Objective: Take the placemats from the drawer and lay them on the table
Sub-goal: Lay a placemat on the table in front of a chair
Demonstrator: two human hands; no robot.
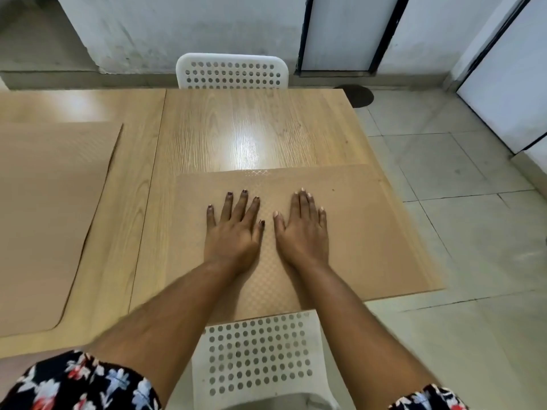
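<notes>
Even, soft indoor light. Overhead glare streak on counter (pixel 248 137) centre. Faint shadows under forearms. Wide-angle bending at frame edges; slight blur on near sleeves (pixel 74 383). Mid-frame sharp.

Glossy wood-grain table (pixel 251 128), matt textured placemat (pixel 370 232) — perforated white plastic chair (pixel 257 350)

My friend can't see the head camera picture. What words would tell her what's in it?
Two hands, the left hand and right hand, press flat, fingers straight, on a tan placemat lying on a wooden table. A second placemat lies further left, and white chairs with round holes stand at the near side and far side.
</notes>
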